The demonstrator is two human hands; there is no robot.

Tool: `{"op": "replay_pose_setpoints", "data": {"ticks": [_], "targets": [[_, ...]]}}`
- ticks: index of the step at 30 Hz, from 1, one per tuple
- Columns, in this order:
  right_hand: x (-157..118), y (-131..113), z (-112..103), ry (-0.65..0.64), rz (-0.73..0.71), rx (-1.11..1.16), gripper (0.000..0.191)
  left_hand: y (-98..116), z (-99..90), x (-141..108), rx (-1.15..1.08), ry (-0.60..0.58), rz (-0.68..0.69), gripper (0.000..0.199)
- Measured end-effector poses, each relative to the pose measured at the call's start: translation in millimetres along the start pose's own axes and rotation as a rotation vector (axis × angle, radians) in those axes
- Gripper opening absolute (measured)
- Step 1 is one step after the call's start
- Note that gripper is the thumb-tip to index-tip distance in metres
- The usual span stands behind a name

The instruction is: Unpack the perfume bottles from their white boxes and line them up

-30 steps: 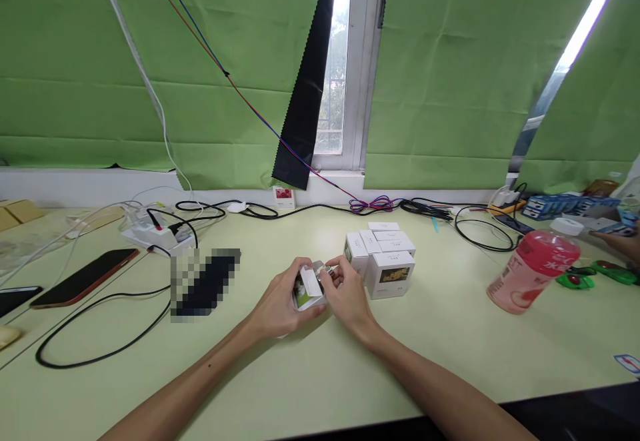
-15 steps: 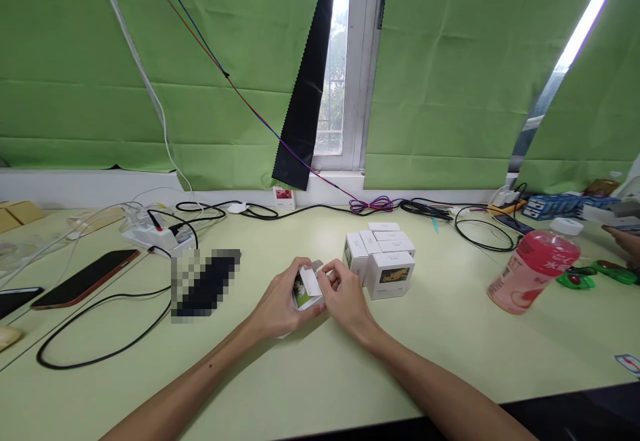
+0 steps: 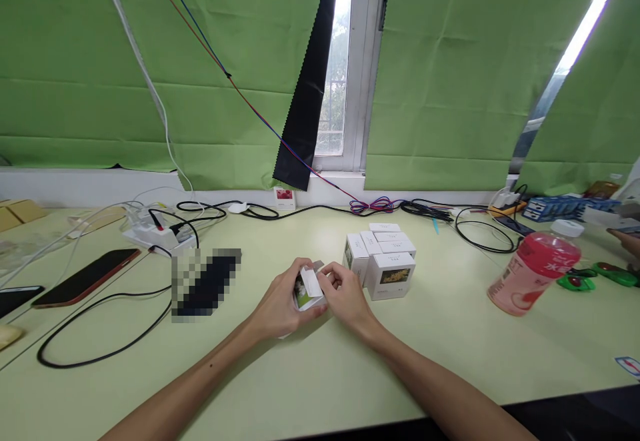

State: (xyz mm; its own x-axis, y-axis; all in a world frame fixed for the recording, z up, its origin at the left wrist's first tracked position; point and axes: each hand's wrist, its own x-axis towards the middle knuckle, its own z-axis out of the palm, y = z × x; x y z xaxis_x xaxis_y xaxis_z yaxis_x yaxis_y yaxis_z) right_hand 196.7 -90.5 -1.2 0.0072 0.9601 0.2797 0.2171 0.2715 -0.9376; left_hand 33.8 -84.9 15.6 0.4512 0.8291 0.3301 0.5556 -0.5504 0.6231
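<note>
My left hand [image 3: 281, 302] is wrapped around a small white cardboard box [image 3: 311, 284] with a green picture on its side. The box is tilted, and a white flap stands up at its top. At the box's right edge, the fingers of my right hand [image 3: 346, 294] are curled together in a pinch against the flap side; what lies between the fingertips is hidden. Just right of my right hand stands a cluster of several similar white boxes [image 3: 393, 276], the front one with a yellow flower picture.
A pink drink bottle [image 3: 531, 271] leans in view at the right, near green-handled tools [image 3: 575, 281]. At the left are a phone [image 3: 86, 278], a power strip [image 3: 155, 233] and looping black cable [image 3: 43, 354]. A small box [image 3: 285, 198] stands by the wall. Another person's hand [image 3: 625, 238] shows far right.
My right hand's fingers have closed a little more at the box's edge. My left hand and the box stay almost in place.
</note>
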Motion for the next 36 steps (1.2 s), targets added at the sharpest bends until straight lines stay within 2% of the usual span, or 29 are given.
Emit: {"op": "replay_pose_setpoints", "data": {"ticks": [8,29,36], "targets": [[1.5,2.1,0.5,-0.043,-0.015,0.051,0.025,1.0,-0.6,0.1,-0.015,-0.001,0.007,0.053],[1.8,1.7,0.3,-0.072,-0.036,0.062,0.026,-0.5,-0.2,0.1,0.000,-0.013,-0.012,0.055],[-2.9,-5.7,-0.7,0.005,-0.071,0.000,0.027,-0.3,0.2,0.9,-0.038,0.001,0.003,0.053]]}}
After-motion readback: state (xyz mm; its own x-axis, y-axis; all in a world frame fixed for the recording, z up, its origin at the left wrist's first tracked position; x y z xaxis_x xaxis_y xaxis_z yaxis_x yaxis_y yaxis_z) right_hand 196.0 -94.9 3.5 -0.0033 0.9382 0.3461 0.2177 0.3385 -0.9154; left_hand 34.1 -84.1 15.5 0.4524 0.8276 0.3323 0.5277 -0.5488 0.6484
